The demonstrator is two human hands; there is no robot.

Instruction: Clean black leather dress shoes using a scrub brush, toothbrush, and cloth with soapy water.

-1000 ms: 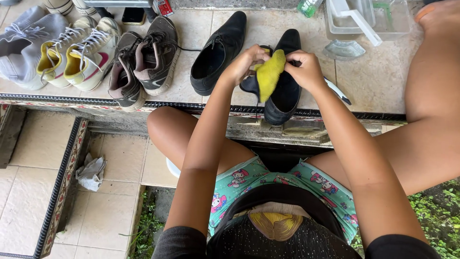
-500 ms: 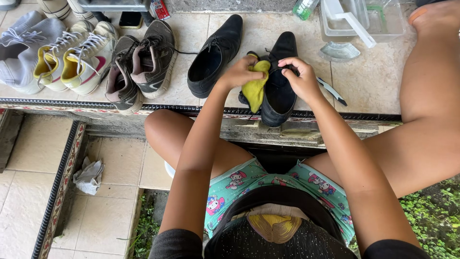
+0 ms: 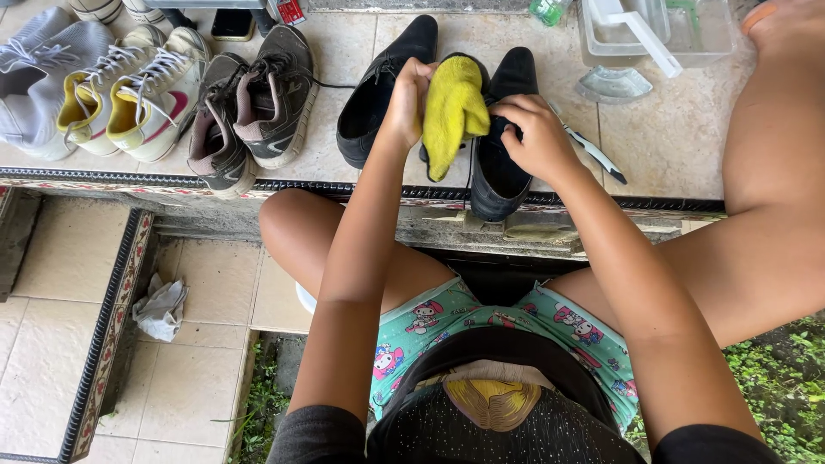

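Left hand (image 3: 406, 99) pinches yellow cloth (image 3: 453, 112), soft, limp; right hand (image 3: 534, 137) grips black shoe (image 3: 501, 155) collar, stiff, likely light.

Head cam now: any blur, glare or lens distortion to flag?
Head view: soft daylight, no harsh shadows or glare; the yellow cloth in the left hand and the black shoe under the right hand are sharp; wide-angle bowing along the tiled ledge; clear plastic container slightly washed out.
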